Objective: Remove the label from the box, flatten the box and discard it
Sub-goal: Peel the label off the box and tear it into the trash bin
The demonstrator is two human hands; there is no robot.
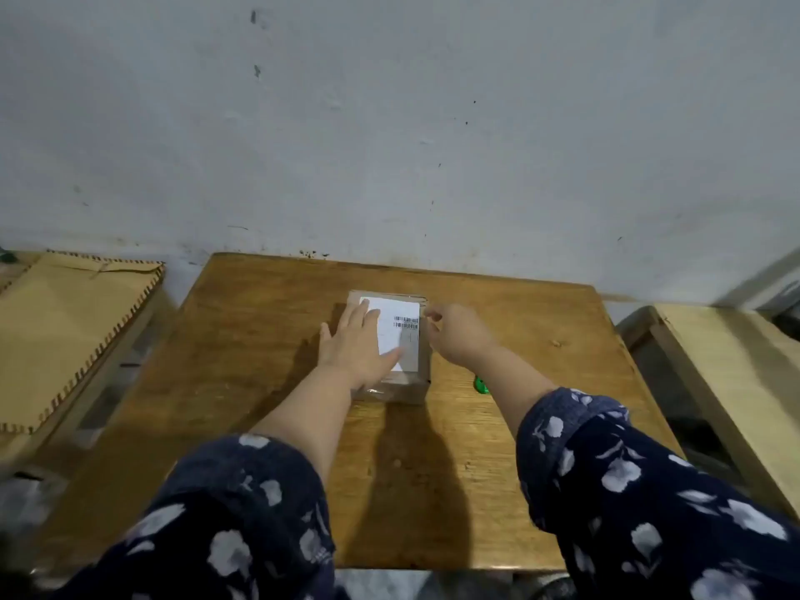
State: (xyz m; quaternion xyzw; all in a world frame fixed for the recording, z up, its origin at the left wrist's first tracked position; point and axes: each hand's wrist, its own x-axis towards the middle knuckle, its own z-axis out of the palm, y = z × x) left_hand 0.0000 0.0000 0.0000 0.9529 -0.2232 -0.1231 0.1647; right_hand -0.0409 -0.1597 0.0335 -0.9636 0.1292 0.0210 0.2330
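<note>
**Q:** Head camera view, looking down at a tabletop. What is there, and where is the box?

**A:** A small, grey-brown cardboard box (391, 385) sits near the middle of a worn, brown wooden table (259, 339), toward the far edge by a pale wall. It stands fully formed, with its sides up. A white rectangular paper label with black barcodes (400, 326) lies flat across its top face.

**Q:** What are the hands doing?

**A:** The left hand (357, 342) lies palm-down on the box top, with its fingers spread and covering the left part of the label. It presses rather than grips. The right hand (456, 335) is at the box's right edge, with its fingers curled and drawn together at the label's upper right corner. Whether they have actually pinched the paper is too small to tell. Both forearms come from dark blue sleeves with white flowers.

**Q:** How far along is the task?

**A:** Very early, by my judgement. The label looks fully stuck, with no corner visibly lifted. The box is not flattened and nothing has been discarded. All three steps remain, and the peeling seems only about to begin.

**Q:** Anything else nearby?

**A:** A small green object (480, 384) lies on the table just right of the box, partly hidden by the right forearm. I cannot tell what it is.
</note>
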